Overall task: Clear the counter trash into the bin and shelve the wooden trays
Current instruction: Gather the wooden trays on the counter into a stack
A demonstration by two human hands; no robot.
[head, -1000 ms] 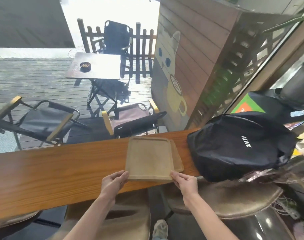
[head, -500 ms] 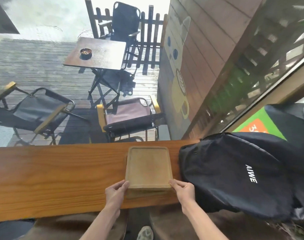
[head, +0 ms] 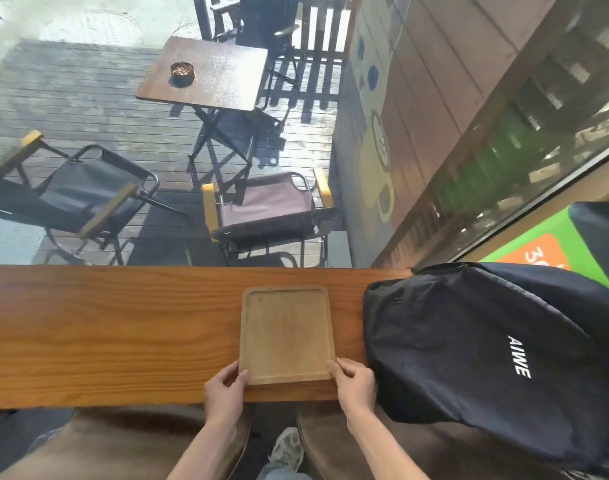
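Note:
A stack of pale wooden trays (head: 286, 334) lies on the long wooden counter (head: 105, 334), squared up so only the top tray shows. My left hand (head: 225, 389) grips the stack's near left corner, thumb on the rim. My right hand (head: 355, 381) holds the near right corner the same way. Both hands sit at the counter's front edge. No trash is visible on the counter.
A black backpack (head: 469, 358) lies on the counter just right of the trays, almost touching my right hand. Brown stools (head: 130, 441) stand under the counter. Beyond the glass are folding chairs (head: 268, 209) and a small table (head: 206, 71) with an ashtray.
The lower tray, which stuck out to the right a second ago, now lies flush under the top one. The stack has been pushed onto the counter, and my view has tilted down and closer.

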